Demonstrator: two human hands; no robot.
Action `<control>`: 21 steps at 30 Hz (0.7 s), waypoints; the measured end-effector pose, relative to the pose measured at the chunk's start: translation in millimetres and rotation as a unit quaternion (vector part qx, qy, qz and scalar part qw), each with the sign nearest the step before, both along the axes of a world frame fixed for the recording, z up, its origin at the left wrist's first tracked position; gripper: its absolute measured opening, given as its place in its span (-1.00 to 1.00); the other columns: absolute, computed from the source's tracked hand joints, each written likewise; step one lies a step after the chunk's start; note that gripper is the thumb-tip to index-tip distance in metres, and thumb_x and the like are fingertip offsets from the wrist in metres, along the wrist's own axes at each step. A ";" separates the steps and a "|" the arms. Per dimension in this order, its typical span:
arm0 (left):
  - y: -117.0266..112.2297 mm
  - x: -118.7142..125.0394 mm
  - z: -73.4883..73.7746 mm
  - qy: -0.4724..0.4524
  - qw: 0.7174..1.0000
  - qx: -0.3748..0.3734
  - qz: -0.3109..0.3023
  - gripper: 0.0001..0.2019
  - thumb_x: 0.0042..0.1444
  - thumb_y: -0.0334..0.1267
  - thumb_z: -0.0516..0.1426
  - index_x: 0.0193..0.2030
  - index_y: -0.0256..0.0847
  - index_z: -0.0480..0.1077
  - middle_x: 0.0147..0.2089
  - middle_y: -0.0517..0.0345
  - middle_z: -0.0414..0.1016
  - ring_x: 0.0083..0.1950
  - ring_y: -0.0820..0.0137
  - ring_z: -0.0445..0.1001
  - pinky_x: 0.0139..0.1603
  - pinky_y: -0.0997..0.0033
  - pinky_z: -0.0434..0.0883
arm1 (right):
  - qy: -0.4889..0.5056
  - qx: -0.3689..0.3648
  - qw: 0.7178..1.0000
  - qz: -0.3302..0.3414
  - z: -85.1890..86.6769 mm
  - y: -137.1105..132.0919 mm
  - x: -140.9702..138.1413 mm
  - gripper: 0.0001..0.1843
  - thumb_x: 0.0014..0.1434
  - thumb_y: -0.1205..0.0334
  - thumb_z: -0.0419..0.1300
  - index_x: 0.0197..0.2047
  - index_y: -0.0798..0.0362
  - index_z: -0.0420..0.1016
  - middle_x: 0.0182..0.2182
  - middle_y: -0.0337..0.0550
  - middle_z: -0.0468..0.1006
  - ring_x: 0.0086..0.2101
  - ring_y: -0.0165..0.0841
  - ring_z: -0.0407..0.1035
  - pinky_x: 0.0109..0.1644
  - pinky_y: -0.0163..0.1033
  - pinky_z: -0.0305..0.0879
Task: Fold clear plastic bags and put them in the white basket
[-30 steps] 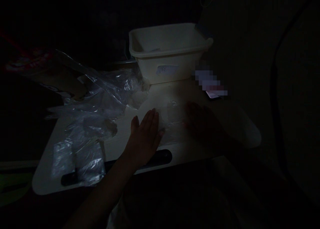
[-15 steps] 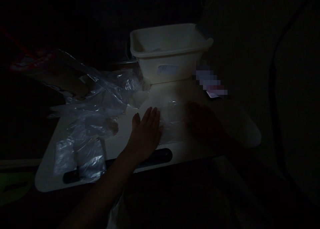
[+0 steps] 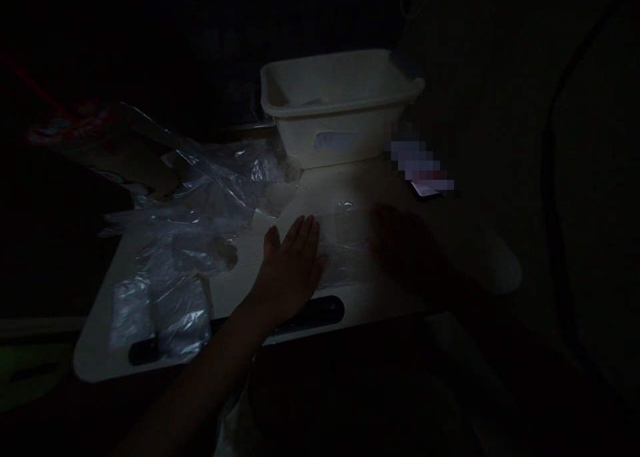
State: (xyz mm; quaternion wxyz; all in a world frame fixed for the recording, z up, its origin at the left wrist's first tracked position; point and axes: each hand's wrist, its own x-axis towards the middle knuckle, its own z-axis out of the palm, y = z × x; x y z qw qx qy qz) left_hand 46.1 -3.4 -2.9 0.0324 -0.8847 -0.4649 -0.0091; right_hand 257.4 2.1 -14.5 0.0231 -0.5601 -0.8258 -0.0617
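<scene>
In dim light, a clear plastic bag point(image 3: 345, 247) lies flat on a white board-like tabletop point(image 3: 247, 267), between my two hands. My left hand point(image 3: 290, 264) rests palm down at its left edge, fingers stretched out and nothing gripped. On the opposite side, my right hand point(image 3: 407, 244) lies in deep shadow at the bag's right edge. Its fingers appear extended and flat, though their outlines are hard to make out. More clear plastic bags point(image 3: 183, 317) lie in a folded stack at the left front. Loose crumpled plastic point(image 3: 215, 187) spreads behind that stack.
A white plastic tub point(image 3: 335, 134) with a label stands at the table's back. Right of it is a partly blurred-out phone-like object point(image 3: 425, 189). A tall cup-like container point(image 3: 125, 157) with a red top is at left. Black-edged slots point(image 3: 327, 308) run along the front edge.
Both hands keep the same places beside the plastic bag. The picture is slightly darker and the view has shifted very little.
</scene>
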 end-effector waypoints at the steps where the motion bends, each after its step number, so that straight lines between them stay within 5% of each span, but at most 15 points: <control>1: 0.0 -0.1 0.0 -0.001 1.000 -0.001 -0.001 -0.53 0.15 -0.18 -0.27 0.15 -0.42 -0.12 0.22 -0.14 -0.13 0.22 0.21 -0.19 0.08 -0.04 -0.14 | 0.000 0.001 1.000 -0.001 0.0 -0.2 -0.1 -0.43 0.13 0.07 -0.27 0.11 0.27 -0.01 0.10 0.08 0.06 0.07 -0.20 -0.04 0.06 -0.06 -0.07; 21: -0.8 0.7 2.0 0.010 1.000 -0.013 0.002 -0.52 0.15 -0.18 -0.29 0.16 -0.44 -0.13 0.22 -0.15 -0.15 0.23 0.23 -0.20 0.08 -0.04 -0.15 | 0.008 0.001 1.000 0.006 -0.1 0.2 0.5 -0.43 0.13 0.06 -0.27 0.11 0.26 0.01 0.10 0.09 0.06 0.07 -0.19 -0.05 0.05 -0.05 -0.05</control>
